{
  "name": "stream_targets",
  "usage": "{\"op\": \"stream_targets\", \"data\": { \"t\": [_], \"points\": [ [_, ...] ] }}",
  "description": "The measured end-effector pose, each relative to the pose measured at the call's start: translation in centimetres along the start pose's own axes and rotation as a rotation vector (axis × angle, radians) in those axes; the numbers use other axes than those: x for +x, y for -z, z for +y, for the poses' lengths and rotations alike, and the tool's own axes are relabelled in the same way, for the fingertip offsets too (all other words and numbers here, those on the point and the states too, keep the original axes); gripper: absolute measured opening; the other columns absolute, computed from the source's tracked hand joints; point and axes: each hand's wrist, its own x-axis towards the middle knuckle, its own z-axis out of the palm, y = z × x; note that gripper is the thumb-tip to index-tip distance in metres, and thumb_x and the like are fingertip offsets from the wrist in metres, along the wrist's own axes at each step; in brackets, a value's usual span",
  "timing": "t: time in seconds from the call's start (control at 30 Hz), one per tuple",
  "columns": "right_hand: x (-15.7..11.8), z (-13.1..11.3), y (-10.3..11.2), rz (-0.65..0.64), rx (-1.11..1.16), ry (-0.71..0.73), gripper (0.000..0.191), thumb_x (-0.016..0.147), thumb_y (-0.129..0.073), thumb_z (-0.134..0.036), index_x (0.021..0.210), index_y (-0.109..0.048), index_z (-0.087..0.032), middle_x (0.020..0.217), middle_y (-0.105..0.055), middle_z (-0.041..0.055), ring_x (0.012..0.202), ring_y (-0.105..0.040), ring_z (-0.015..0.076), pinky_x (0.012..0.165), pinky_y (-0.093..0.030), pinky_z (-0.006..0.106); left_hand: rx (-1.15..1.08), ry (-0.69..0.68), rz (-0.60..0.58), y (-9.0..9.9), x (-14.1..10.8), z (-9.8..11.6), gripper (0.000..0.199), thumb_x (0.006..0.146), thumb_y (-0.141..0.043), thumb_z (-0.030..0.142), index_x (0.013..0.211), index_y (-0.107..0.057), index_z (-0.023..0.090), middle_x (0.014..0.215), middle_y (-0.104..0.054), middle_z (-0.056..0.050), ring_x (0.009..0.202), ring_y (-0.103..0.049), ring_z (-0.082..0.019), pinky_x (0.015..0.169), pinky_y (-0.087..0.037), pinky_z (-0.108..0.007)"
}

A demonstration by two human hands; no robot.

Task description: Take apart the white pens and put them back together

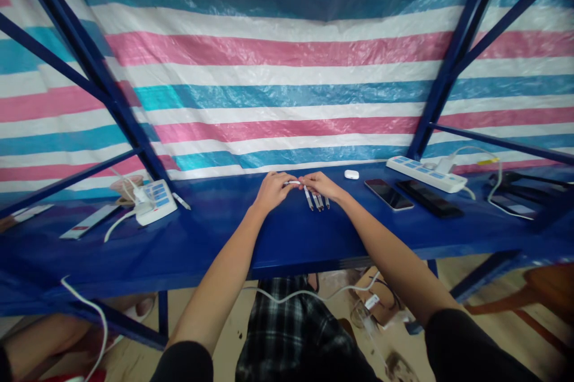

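View: head camera, we look forward and down at 2 bare hands over a blue table.

Left hand: our left hand point(270, 191) is closed around the left part of a small white cylindrical piece point(292, 182), and its fingertips pinch this piece.

Right hand: our right hand point(323, 185) comes from the other side, and its fingertips point(305, 180) touch the right end of the white piece. We cannot tell if this hand also clamps it.

Held piece: it is in the air just above the blue table point(296, 238), between the 2 hands. Its long axis runs left to right, across our view.

Pens: at least 3 white pens point(317, 201) lie side by side just beyond our right hand. Their long axes run nearly front to back, and they fan out a little.

Key relation: the pens lie to the right of the held piece, and the right hand is nearer to them than the left hand.

Table items: on the left are a white power strip point(155, 202) and 1 more white pen point(182, 201). On the right are a white earbud case point(351, 174), a smartphone point(388, 194) and a second power strip point(426, 174).

Background: a striped plastic tarpaulin point(269, 95) hangs behind the blue steel frame point(457, 53).
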Motion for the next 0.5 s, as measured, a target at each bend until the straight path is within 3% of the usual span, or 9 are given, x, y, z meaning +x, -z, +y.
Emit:
{"op": "stream_targets", "data": {
  "t": [0.27, 0.4, 0.5],
  "points": [
    [-0.1, -0.8, 0.0, 0.13, -0.314, 0.137, 0.051, 0.092, -0.054, -0.06, 0.08, -0.073, -0.015, 0.055, -0.049, -0.0022, 0.052, -0.038, 0.0116, 0.053, -0.027, 0.026, -0.141, 0.097, 0.039, 0.3, 0.3, 0.3, 0.028, 0.096, -0.061, 0.045, 0.099, -0.081, 0.027, 0.098, -0.08, -0.004, 0.089, -0.072, -0.024, 0.085, -0.05, -0.034],
    [-0.3, -1.4, -0.1, 0.14, -0.385, 0.224, 0.042, 0.093, -0.055, -0.051, 0.082, -0.074, -0.015, 0.07, -0.066, 0.0029, 0.066, -0.054, 0.0154, 0.065, -0.038, 0.028, -0.201, 0.169, 0.008, 0.2, 0.1, 0.0, 0.029, 0.095, -0.061, 0.046, 0.098, -0.082, 0.025, 0.089, -0.08, -0.004, 0.079, -0.072, -0.023, 0.078, -0.052, -0.033],
    [-0.4, -1.3, -0.2, 0.16, -0.305, 0.256, 0.032, 0.087, -0.065, -0.047, 0.09, -0.073, -0.016, 0.087, -0.073, 0.0056, 0.079, -0.062, 0.0185, 0.073, -0.044, 0.029, -0.243, 0.179, 0.021, -0.1, -0.1, -0.3, 0.027, 0.094, -0.064, 0.046, 0.1, -0.08, 0.024, 0.096, -0.08, -0.005, 0.089, -0.073, -0.024, 0.084, -0.053, -0.033]
  ]
}}
